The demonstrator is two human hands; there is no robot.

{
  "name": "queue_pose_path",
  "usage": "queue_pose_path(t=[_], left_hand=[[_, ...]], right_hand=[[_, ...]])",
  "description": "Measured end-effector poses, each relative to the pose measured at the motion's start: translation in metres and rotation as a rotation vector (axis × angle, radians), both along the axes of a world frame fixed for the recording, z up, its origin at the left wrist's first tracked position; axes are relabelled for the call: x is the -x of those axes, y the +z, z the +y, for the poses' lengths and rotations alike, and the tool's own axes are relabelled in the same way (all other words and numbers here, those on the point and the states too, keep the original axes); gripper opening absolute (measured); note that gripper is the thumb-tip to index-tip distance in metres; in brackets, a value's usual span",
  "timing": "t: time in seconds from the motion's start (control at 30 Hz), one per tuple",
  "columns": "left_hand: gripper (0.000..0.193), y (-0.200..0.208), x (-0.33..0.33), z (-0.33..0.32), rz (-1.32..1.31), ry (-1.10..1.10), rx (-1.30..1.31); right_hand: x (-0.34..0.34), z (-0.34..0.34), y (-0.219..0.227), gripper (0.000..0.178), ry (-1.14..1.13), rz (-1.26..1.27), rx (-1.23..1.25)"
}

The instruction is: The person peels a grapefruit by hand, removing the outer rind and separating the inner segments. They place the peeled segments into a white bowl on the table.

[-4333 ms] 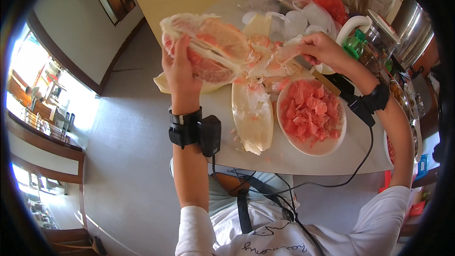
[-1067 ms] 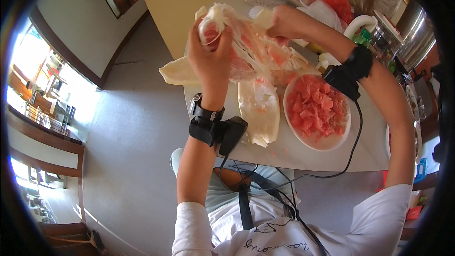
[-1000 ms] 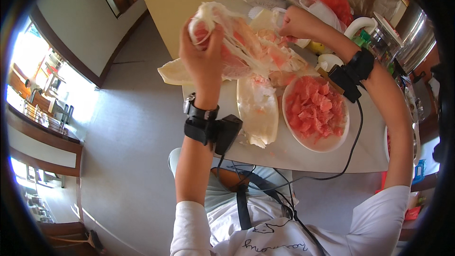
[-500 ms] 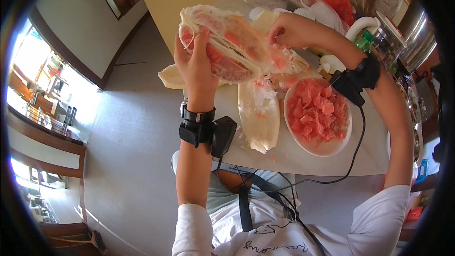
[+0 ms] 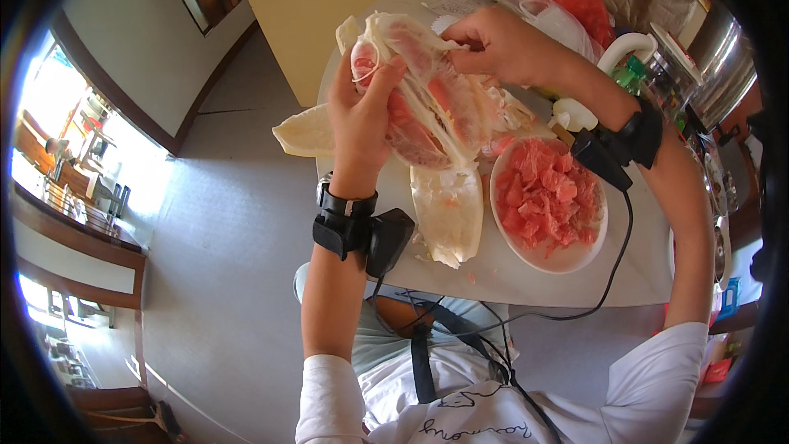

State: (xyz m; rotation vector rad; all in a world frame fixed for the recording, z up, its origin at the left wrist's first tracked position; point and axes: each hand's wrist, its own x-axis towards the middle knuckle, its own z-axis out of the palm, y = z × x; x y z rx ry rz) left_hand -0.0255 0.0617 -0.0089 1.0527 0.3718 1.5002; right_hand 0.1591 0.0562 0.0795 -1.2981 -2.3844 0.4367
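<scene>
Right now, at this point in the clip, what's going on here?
A person is handling a large pink-fleshed citrus piece with bare hands. The left hand grips it above the table, while the fingers of the right hand are at its upper right edge; whether they pinch it is hard to tell. Pink pulp sits in a white dish to the right, and a pale peel lies beside the dish.
</scene>
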Motion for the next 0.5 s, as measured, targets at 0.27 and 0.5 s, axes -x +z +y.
queue_pose_path(t=[0.27,0.5], left_hand=[[0.025,0.002,0.001,-0.003,0.067,-0.047,-0.044],[0.024,0.001,-0.001,-0.002,0.052,-0.062,-0.027]], right_hand=[[-0.012,0.000,-0.008,0.024,0.022,0.125,-0.002],[-0.016,-0.012,-0.004,0.025,-0.076,0.133,0.025]])
